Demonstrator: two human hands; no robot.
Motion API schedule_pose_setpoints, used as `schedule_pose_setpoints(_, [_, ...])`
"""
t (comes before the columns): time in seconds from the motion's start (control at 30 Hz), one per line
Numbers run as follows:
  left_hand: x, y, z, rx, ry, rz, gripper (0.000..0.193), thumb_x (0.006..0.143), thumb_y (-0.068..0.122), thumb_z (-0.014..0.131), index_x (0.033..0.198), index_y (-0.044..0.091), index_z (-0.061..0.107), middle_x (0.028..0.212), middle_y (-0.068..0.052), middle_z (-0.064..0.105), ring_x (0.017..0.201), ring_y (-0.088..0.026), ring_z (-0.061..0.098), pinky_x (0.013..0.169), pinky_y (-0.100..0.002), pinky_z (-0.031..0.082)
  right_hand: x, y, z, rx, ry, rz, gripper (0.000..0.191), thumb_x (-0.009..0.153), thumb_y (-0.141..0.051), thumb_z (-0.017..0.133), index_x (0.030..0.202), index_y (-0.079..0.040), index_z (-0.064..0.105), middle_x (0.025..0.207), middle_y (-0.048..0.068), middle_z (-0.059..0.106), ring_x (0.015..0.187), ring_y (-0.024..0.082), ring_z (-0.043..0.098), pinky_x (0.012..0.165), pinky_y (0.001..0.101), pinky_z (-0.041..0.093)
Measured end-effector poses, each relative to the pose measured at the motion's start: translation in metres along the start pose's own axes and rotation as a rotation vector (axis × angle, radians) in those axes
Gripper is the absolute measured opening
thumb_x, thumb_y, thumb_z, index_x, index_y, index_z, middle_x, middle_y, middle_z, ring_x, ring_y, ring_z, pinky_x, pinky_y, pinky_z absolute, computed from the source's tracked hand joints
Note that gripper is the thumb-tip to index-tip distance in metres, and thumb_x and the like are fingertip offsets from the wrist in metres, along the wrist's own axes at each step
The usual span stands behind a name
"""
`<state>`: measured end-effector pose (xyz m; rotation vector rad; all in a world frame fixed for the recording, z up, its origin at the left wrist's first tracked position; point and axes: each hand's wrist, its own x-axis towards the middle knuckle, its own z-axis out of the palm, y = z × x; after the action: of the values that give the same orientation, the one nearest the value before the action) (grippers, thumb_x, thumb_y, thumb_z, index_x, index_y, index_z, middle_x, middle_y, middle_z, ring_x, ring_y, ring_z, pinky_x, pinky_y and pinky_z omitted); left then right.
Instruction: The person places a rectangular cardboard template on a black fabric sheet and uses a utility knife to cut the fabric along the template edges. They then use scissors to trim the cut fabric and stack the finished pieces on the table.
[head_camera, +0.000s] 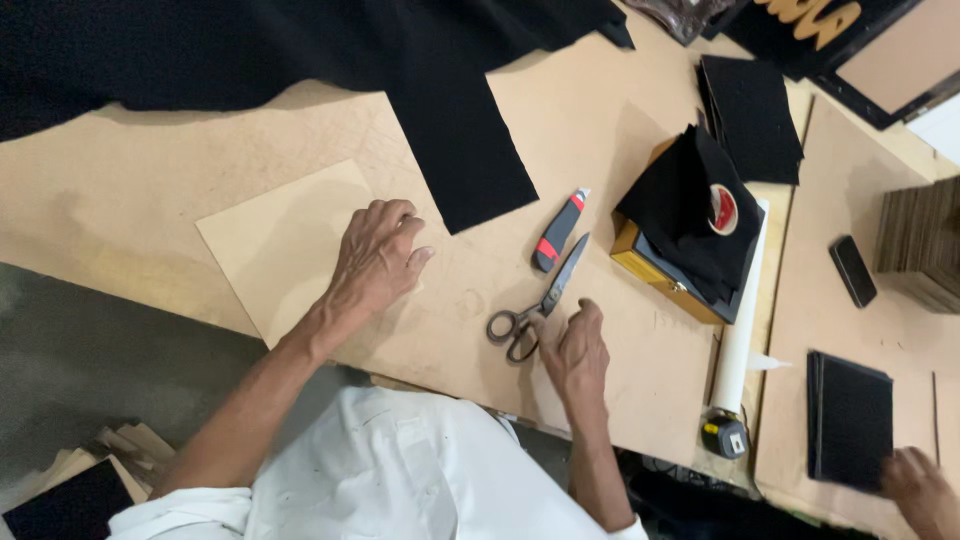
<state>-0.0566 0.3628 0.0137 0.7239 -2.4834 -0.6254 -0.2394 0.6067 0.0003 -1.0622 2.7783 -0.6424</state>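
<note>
Left hand: I see my left hand (378, 262) resting palm down on a pale square board (285, 245), fingers curled and together at the board's far right corner; it presses flat and clasps nothing.
Right hand: my right hand (577, 352) sits on the table just beside the scissors (540, 300), fingers drawn in and knuckles up; I cannot tell from here whether any finger is inside a handle ring.
Scissors: steel, blades closed, lying flat with the tips pointing away from me and the grey loops near my right hand, touching or nearly so.
Knife: a folding utility knife (558, 231), black and red, lies just beyond the scissor tips.
Board: it lies at an angle on the brown worktop (150, 200), its near edge close to the table edge.
Fabric: a strip of black cloth (455, 130) runs down from a larger black piece at the far side, ending near my left fingertips.
Box: a yellow box (660, 275) draped in black pieces stands to the right, a white roll (740, 340) beside it.
Other person: another hand (920, 490) touches a black panel (850, 420) at the far right.
</note>
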Motion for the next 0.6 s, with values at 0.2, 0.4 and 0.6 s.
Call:
schedule_pose_setpoints(0.2, [-0.004, -0.001, 0.006, -0.037, -0.066, 0.006, 0.032, 0.082, 0.018, 0.079, 0.107, -0.001, 0.071, 0.114, -0.012, 0.063, 0.108, -0.03, 0.058, 0.095, -0.046, 0.046, -0.035, -0.022, 0.023, -0.065, -0.072, -0.006, 0.025, 0.097, -0.026, 0.069, 0.11, -0.005, 0.064, 0.1, 0.018, 0.063, 0.089, 0.039, 0.064, 0.075, 0.0489, 0.052])
schedule_pose_setpoints(0.4, [-0.003, 0.011, 0.03, -0.07, -0.019, 0.115, 0.033, 0.079, 0.019, 0.078, 0.106, 0.0, 0.072, 0.118, -0.013, 0.063, 0.112, -0.031, 0.057, 0.096, -0.045, 0.045, -0.03, -0.038, 0.014, 0.027, 0.166, -0.174, 0.026, 0.089, -0.016, 0.07, 0.112, -0.004, 0.067, 0.096, 0.018, 0.062, 0.082, 0.035, 0.062, 0.071, 0.0454, 0.051])
schedule_pose_setpoints(0.6, [0.013, -0.005, 0.053, -0.111, -0.015, 0.05, 0.035, 0.084, 0.019, 0.081, 0.111, -0.002, 0.072, 0.126, -0.016, 0.06, 0.118, -0.032, 0.055, 0.101, -0.046, 0.044, 0.033, -0.015, 0.008, 0.116, 0.194, -0.111, 0.039, 0.098, -0.024, 0.071, 0.123, 0.003, 0.058, 0.098, 0.019, 0.063, 0.083, 0.032, 0.063, 0.075, 0.0434, 0.053])
